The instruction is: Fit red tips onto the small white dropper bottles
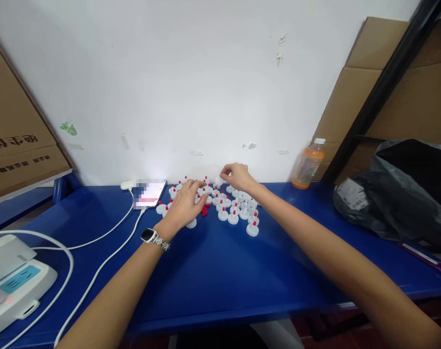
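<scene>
Many white round caps, most with a red tip, stand in a loose cluster on the blue table; one white cap with a red tip is at the near right edge. My left hand reaches over the left part of the cluster, its fingers stretched and thumb apart, partly hiding the caps under it. Beside its thumb lies a small heap of loose red tips. At the back of the cluster, my right hand is closed in a pinch on a white cap, partly covered by the fingers.
A phone with white cables lies left of the caps. A white power strip takes up the near left corner. An orange drink bottle stands at the back right, near a dark plastic bag. A white wall rises behind the table.
</scene>
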{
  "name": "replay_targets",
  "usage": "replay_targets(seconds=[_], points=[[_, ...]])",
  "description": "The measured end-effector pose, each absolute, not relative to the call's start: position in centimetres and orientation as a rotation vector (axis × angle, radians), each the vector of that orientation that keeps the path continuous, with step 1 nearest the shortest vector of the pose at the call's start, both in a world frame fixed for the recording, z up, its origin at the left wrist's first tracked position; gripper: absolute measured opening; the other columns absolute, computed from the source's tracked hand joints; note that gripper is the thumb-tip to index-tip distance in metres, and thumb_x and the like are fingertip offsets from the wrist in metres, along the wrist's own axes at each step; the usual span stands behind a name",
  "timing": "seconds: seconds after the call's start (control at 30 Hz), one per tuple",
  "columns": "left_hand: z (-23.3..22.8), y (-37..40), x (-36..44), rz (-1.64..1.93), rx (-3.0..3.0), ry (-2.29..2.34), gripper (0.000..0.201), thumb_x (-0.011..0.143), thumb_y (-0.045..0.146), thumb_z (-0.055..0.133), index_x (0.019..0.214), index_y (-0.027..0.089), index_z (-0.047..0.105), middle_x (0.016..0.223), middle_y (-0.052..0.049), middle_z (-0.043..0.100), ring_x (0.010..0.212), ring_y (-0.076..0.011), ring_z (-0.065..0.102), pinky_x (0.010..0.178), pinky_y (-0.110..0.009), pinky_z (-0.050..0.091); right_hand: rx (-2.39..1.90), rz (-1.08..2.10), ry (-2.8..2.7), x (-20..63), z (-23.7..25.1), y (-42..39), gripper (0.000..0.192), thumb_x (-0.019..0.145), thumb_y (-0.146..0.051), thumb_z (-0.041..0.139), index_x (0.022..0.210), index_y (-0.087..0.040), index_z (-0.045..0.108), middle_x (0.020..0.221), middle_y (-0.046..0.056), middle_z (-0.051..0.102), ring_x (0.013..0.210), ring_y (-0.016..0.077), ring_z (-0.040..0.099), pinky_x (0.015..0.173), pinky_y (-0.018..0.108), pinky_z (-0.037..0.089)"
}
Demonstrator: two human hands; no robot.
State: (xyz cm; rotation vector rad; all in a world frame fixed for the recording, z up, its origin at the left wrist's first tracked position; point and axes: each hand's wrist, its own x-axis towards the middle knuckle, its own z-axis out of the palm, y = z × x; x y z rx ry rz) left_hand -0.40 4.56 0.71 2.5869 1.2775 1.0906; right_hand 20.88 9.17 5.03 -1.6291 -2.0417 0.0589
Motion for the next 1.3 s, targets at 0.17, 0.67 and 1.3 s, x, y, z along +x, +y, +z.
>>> replay_targets(seconds=[0.17,0.67,1.3], points=[[0.6,3.4,-2.1,0.995,2.649,1.190,0.046,0.094,0.050,0.052,0.130,0.022,0.053,0.118,-0.009,0.062,0.111,-0.0276,0.056,0.098,-0.047,0.045,-1.171,0.339,-2.064,17.9,5.2,2.9,0.016,0.090,-0.031,0.060,0.087,-0.020,0.072,0.085,0.001,0.074,0.077,0.0157,0.061,0.083,0.032,0.038],[0.2,2.0,-3.3,0.904,2.665,1.194,0.040,0.098,0.040,0.044,0.131,0.021,0.056,0.120,-0.009,0.065,0.109,-0.0275,0.057,0.098,-0.046,0.046,-1.430,-0.324,-2.618,17.0,1.9,5.1,0.022,0.088,-0.036,0.062,0.093,-0.021,0.077,0.100,0.015,0.065,0.103,0.0319,0.048,0.089,0.045,0.027],[0.3,1.2,-2.3,0.921,2.684,1.102,0.036,0.099,0.044,0.044,0.125,0.022,0.057,0.119,-0.009,0.065,0.109,-0.0264,0.057,0.099,-0.045,0.046,-1.019,0.712,-1.603,18.3,0.7,2.0,0.027,0.084,-0.040,0.065,0.097,-0.017,0.068,0.079,0.005,0.072,0.072,0.0173,0.065,0.064,0.028,0.047]])
